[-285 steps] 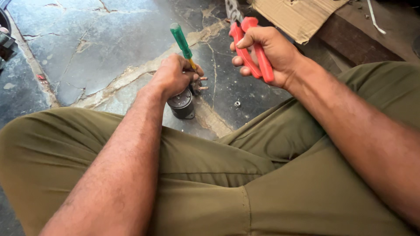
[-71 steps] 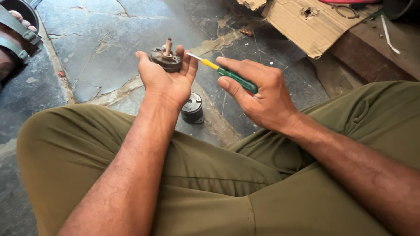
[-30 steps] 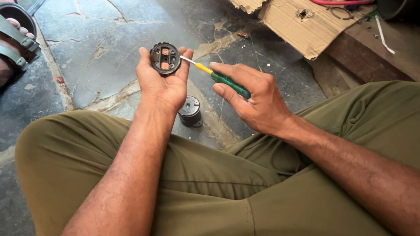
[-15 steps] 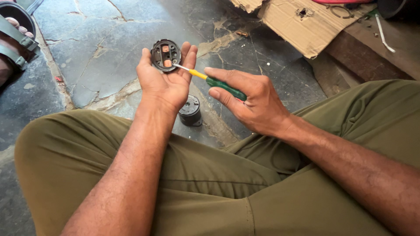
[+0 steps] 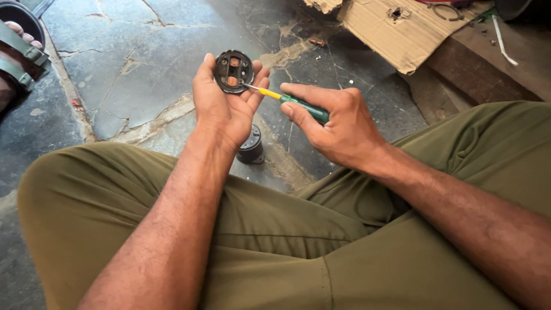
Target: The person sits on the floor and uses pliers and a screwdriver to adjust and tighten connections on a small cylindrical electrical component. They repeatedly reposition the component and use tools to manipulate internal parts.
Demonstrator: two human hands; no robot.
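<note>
A: What has the left hand [image 5: 225, 109] got?

B: A round black motor end cap [image 5: 233, 71], held up in the fingertips at about twelve o'clock from the palm. The fingers are curled round its rim, thumb on the left side, so the hand is closed on it but not clenched. The cap's inner face looks toward the camera, showing two small copper-coloured pieces inside.

A: And the right hand [image 5: 338, 126]?

B: It is wrapped around a small screwdriver [image 5: 287, 99] with a green and yellow handle. The index finger lies along the top of the handle and the other fingers are folded under it. The shaft points to about ten o'clock, and its tip touches the lower right edge of the cap's inner face.

A: Anything below the hands?

B: A short black cylindrical motor housing [image 5: 251, 147] stands on the cracked stone floor [image 5: 138, 63], at six o'clock from the cap and just behind the left wrist. The person sits cross-legged in olive trousers [image 5: 275, 241].

A: What else lies around?

B: A torn piece of cardboard [image 5: 396, 31] at one o'clock, beside a wooden board [image 5: 488, 63]. At ten o'clock, in the far corner, another person's foot in a strapped sandal [image 5: 17, 54] shows, well apart from the hands.
</note>
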